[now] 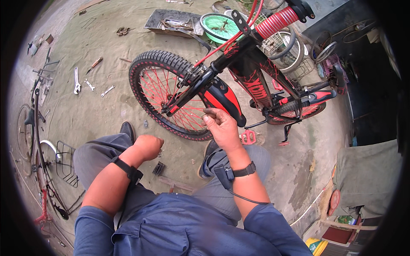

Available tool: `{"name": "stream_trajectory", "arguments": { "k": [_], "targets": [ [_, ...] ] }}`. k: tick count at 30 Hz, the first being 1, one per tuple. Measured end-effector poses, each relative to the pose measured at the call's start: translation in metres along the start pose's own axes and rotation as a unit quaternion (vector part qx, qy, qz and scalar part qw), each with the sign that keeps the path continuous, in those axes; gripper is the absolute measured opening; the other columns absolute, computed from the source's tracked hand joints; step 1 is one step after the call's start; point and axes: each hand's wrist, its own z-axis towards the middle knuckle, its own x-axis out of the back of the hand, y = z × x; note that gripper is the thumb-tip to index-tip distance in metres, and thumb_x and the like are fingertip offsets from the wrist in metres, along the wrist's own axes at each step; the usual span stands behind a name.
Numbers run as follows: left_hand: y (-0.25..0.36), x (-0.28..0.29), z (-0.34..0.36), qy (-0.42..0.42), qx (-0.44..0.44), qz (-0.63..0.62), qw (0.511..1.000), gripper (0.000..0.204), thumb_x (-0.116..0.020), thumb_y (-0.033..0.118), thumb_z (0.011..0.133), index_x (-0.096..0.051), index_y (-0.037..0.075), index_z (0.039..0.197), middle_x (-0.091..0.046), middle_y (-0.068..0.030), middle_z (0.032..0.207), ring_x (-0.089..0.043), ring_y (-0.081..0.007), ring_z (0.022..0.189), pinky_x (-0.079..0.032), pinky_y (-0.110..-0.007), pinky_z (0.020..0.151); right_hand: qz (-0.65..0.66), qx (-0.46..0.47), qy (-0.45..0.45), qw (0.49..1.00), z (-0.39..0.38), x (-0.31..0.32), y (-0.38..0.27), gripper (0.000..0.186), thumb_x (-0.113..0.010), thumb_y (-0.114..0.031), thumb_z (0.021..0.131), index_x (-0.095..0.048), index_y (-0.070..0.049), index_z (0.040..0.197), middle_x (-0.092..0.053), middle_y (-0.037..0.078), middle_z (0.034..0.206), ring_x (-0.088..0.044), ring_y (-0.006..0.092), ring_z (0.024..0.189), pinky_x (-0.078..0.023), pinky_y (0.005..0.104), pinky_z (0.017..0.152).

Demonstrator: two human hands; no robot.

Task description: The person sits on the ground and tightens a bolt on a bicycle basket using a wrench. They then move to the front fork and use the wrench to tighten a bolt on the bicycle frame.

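Observation:
In front of me stands a black and red bicycle, its front wheel with red spokes turned to the left. My right hand is raised beside the front wheel and the black-red mudguard. Its darkened thumb and fingers are pinched together; anything between them is too small to make out. Curled into a fist, my left hand hovers by my left knee, left of the wheel's lower edge. What it may hold is hidden. A small black ribbed part lies on the ground below it.
An adjustable wrench, a screwdriver and smaller spanners lie on the mat at left. A grey tray with tools and a green-backed wheel sit at the back. Bicycle parts line the left edge.

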Motion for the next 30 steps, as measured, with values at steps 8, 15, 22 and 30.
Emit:
{"name": "stream_trajectory", "arguments": {
  "k": [8,15,22,30],
  "targets": [
    [-0.005,0.012,-0.007,0.076,0.018,-0.065,0.995,0.024,-0.071,0.03,0.088,-0.069,0.008,0.1,-0.072,-0.0154,0.089,-0.07,-0.0379,0.088,-0.055,-0.049,0.077,-0.241,0.208,0.223,0.922,0.041,0.016,-0.032,0.016,-0.073,-0.005,0.084,-0.073,-0.006,0.1,-0.069,0.011,0.087,-0.067,0.0268,0.073,-0.054,0.0363,0.067],
    [-0.018,0.079,-0.076,0.237,0.036,-0.27,0.932,0.021,-0.072,0.02,0.09,-0.069,0.002,0.102,-0.072,-0.0152,0.09,-0.07,-0.033,0.084,-0.056,-0.041,0.078,-0.417,0.293,0.221,0.832,0.077,0.015,-0.04,0.013,-0.072,-0.013,0.086,-0.073,-0.008,0.099,-0.07,0.01,0.096,-0.066,0.0335,0.089,-0.053,0.0438,0.082],
    [-0.121,0.102,-0.185,0.367,0.118,-0.485,0.785,0.021,-0.065,0.019,0.1,-0.066,0.001,0.109,-0.069,-0.0045,0.092,-0.066,-0.013,0.081,-0.053,-0.03,0.072,-0.385,0.164,0.155,0.895,0.091,0.016,-0.037,0.025,-0.072,-0.021,0.093,-0.074,0.0,0.107,-0.073,0.017,0.106,-0.07,0.0326,0.096,-0.053,0.0383,0.087],
    [-0.275,-0.019,-0.135,0.256,0.298,-0.431,0.813,0.029,-0.066,0.022,0.097,-0.068,-0.003,0.112,-0.074,-0.0147,0.101,-0.071,-0.0256,0.091,-0.055,-0.038,0.084,-0.309,0.096,0.118,0.939,0.089,0.031,-0.031,0.023,-0.065,-0.01,0.1,-0.069,0.008,0.113,-0.07,0.012,0.111,-0.063,0.0186,0.104,-0.045,0.0315,0.098]
  ]
}}
